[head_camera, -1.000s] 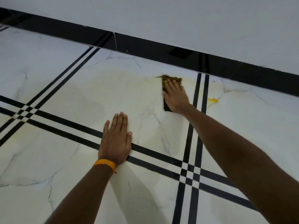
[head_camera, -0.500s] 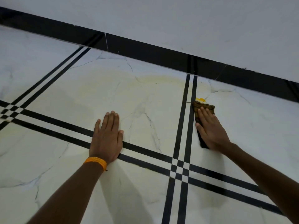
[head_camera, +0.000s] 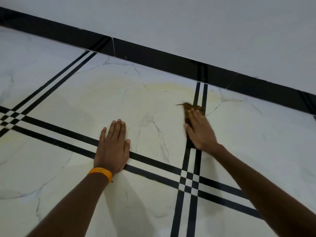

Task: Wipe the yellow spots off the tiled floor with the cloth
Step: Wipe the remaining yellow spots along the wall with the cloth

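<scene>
While the left hand (head_camera: 112,147) is laid flat on the floor (head_camera: 68,103), fingers straight and holding nothing, the cloth (head_camera: 192,106) is pressed to the tiles under the straight, blurred fingers of the right hand (head_camera: 200,132). Its frayed edge is seen just past those fingertips, on the double black lines (head_camera: 204,93), and a faint yellow smear (head_camera: 171,86) is seen beyond it.
</scene>
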`<state>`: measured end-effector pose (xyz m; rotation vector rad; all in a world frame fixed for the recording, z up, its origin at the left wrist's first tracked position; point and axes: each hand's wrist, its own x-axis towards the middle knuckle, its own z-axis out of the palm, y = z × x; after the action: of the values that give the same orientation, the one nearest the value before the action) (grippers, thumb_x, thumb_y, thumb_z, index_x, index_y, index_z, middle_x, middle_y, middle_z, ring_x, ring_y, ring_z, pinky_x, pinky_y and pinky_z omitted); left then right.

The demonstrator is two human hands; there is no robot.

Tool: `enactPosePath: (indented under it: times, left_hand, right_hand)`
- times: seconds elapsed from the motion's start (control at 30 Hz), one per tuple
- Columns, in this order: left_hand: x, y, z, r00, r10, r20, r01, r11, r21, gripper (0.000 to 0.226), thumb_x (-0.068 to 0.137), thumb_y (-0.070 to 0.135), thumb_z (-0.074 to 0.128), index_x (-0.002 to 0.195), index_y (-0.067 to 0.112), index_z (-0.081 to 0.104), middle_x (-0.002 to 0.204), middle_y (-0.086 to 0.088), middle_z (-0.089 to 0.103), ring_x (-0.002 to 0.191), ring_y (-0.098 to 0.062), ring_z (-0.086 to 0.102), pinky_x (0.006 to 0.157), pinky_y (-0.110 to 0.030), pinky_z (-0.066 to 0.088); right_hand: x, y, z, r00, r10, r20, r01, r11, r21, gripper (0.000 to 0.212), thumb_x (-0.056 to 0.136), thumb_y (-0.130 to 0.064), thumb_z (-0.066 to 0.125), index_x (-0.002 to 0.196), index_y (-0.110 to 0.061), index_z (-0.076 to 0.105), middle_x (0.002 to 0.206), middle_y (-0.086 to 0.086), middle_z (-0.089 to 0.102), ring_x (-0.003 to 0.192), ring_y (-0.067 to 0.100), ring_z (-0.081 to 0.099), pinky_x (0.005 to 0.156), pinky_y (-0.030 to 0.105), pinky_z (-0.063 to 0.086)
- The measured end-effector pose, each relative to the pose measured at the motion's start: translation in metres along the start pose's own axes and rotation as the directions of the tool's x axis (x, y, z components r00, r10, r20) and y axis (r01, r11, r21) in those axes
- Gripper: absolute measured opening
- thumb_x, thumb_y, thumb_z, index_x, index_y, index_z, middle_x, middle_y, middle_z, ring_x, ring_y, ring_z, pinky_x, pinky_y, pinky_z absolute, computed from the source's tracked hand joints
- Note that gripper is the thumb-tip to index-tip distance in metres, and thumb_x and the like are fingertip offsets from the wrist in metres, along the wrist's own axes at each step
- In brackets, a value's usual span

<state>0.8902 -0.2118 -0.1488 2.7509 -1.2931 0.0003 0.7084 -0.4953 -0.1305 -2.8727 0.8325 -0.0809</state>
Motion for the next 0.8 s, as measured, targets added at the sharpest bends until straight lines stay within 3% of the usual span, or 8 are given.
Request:
enactPosePath:
  times: [0.13,0.2,0.33,0.47,0.53,0.63,0.7,0.8]
  left_hand:
    - [0.001,0.001,0.001,1.000,-0.002,0.000,0.002,1.000,-0.004,0.067,0.097,0.040,0.010,0.156,0.007,0.013,0.163,-0.013,0.015,0.151,-0.028,0.013,0.122,-0.050,0.015]
    - [0.000,0.000,0.001,1.000,-0.004,0.003,0.004,1.000,-0.005,0.068,0.097,0.041,0.008,0.156,0.007,0.011,0.164,-0.012,0.013,0.152,-0.027,0.011,0.122,-0.049,0.014]
    - [0.000,0.000,-0.001,1.000,-0.007,0.015,0.007,1.000,-0.006,0.068,0.097,0.041,0.009,0.156,0.007,0.012,0.163,-0.013,0.014,0.151,-0.028,0.012,0.122,-0.050,0.015]
    - [0.000,0.005,-0.004,1.000,-0.001,0.005,0.001,1.000,-0.018,0.067,0.097,0.040,0.011,0.156,0.007,0.014,0.163,-0.013,0.016,0.151,-0.028,0.014,0.121,-0.051,0.017]
    - [0.000,0.004,-0.006,1.000,-0.005,0.006,0.005,0.999,-0.033,0.067,0.098,0.039,0.013,0.156,0.007,0.013,0.163,-0.013,0.015,0.151,-0.028,0.013,0.121,-0.051,0.016]
    - [-0.001,0.002,-0.004,1.000,-0.016,0.008,0.016,0.999,-0.052,0.066,0.099,0.038,0.017,0.156,0.007,0.009,0.164,-0.012,0.010,0.152,-0.027,0.008,0.122,-0.050,0.013]
    - [0.001,0.004,-0.003,1.000,-0.012,0.002,0.012,0.998,-0.057,0.065,0.100,0.037,0.019,0.156,0.007,0.008,0.164,-0.011,0.008,0.152,-0.026,0.005,0.122,-0.050,0.010]
    - [0.000,0.002,-0.002,1.000,-0.018,0.023,0.019,0.998,-0.063,0.064,0.101,0.037,0.018,0.156,0.007,0.005,0.165,-0.011,0.005,0.152,-0.026,0.003,0.123,-0.050,0.009]
  right_hand:
    - [0.054,0.040,-0.012,0.866,0.500,-0.019,-0.500,0.866,0.016,0.071,0.105,-0.048,0.021,0.158,-0.001,0.017,0.166,0.022,0.016,0.153,0.039,0.013,0.125,0.051,0.011]
    - [0.078,0.018,-0.012,0.838,0.545,-0.007,-0.545,0.838,-0.008,0.071,0.106,-0.044,0.020,0.159,0.001,0.011,0.167,0.024,0.011,0.154,0.038,0.011,0.125,0.051,0.009]
    - [0.089,-0.081,0.007,0.998,0.066,-0.009,-0.066,0.998,-0.006,0.072,0.103,-0.047,0.010,0.159,-0.002,0.016,0.167,0.019,0.017,0.155,0.034,0.014,0.126,0.049,0.012]
    - [0.004,-0.143,0.018,0.908,-0.399,0.129,0.400,0.916,0.022,0.065,0.106,-0.048,0.012,0.162,-0.015,0.007,0.169,0.003,0.004,0.157,0.019,-0.003,0.128,0.040,0.000]
    - [-0.010,-0.117,0.016,0.891,-0.439,0.118,0.438,0.898,0.036,0.065,0.106,-0.050,0.015,0.162,-0.018,0.009,0.169,0.001,0.005,0.157,0.018,-0.001,0.127,0.039,0.001]
    - [0.026,-0.054,0.013,0.983,-0.181,-0.007,0.181,0.983,-0.031,0.077,0.103,-0.058,0.008,0.158,-0.007,0.026,0.165,0.015,0.025,0.153,0.033,0.022,0.125,0.049,0.019]
    - [0.063,-0.022,0.009,0.997,0.078,-0.018,-0.078,0.996,-0.041,0.082,0.100,-0.059,0.008,0.158,-0.004,0.023,0.165,0.019,0.024,0.153,0.037,0.021,0.124,0.051,0.018]
    - [0.114,-0.037,0.010,0.971,0.240,-0.005,-0.240,0.970,-0.049,0.076,0.101,-0.052,0.011,0.159,-0.003,0.016,0.167,0.019,0.017,0.153,0.037,0.015,0.125,0.051,0.011]
